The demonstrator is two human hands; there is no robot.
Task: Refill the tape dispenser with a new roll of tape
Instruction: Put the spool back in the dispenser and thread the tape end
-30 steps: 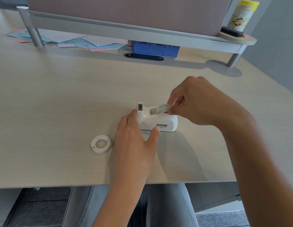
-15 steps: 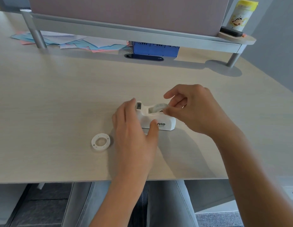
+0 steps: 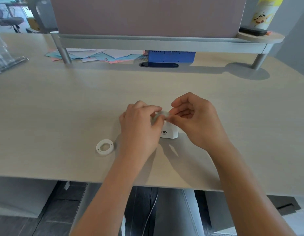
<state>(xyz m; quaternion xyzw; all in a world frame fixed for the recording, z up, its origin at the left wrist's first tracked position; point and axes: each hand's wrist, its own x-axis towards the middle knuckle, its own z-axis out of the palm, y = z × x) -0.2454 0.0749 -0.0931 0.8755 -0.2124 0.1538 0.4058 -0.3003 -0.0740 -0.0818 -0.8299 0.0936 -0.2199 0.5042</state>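
Note:
A small white tape dispenser stands on the light wooden desk, mostly hidden by my hands. A clear tape roll sits at its top. My left hand covers the dispenser's left end and pinches the roll from the left. From the right, the fingertips of my right hand pinch the same roll. Left of the dispenser, a white plastic ring, an empty tape core, lies flat on the desk.
A raised shelf on metal legs spans the back of the desk, with coloured papers and a blue box under it. A yellow-capped canister stands at the shelf's right end. The desk's front edge is close to my body.
My left hand has moved up from the dispenser's front side onto its top and now grips the roll. My right hand has stayed at the roll. The camera has tilted, showing more of the room.

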